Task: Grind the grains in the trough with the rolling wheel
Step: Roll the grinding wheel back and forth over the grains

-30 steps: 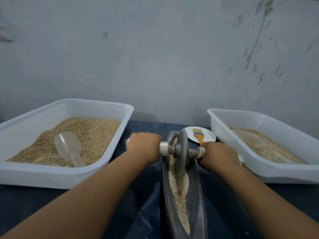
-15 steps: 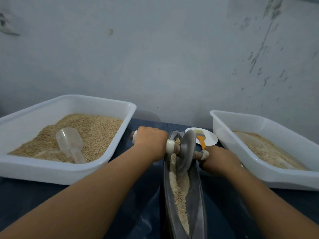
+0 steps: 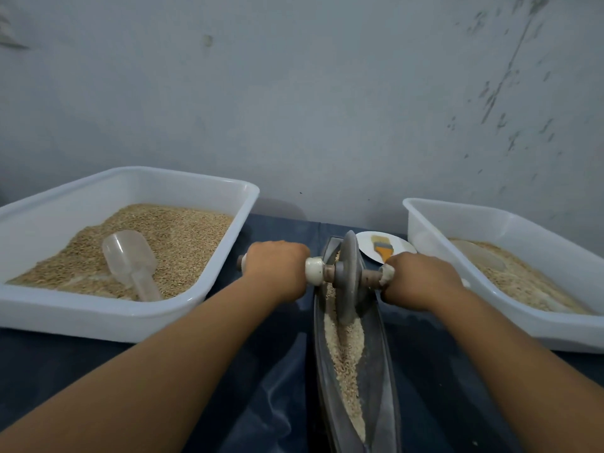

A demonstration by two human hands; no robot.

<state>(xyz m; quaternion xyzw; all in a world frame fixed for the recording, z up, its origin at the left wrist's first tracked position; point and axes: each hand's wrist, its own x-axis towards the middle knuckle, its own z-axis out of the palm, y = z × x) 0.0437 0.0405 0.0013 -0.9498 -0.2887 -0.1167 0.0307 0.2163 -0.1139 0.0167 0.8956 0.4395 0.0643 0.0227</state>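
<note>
Gripping the wheel (image 3: 349, 276) axle, both hands (image 3: 276, 268) (image 3: 421, 279), fingers apparently curled beneath.

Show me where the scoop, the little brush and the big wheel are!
scoop (image 3: 129, 253): head view, on its clear bowl.
brush (image 3: 382, 249): head view, on its orange ferrule.
wheel (image 3: 349, 276): head view, on the grey disc's face.

The rolling wheel (image 3: 349, 276), tilted half a second ago, now stands upright near the trough's (image 3: 380, 371) far end, the right hand (image 3: 421, 281) raised level with the left hand (image 3: 276, 271).
</note>
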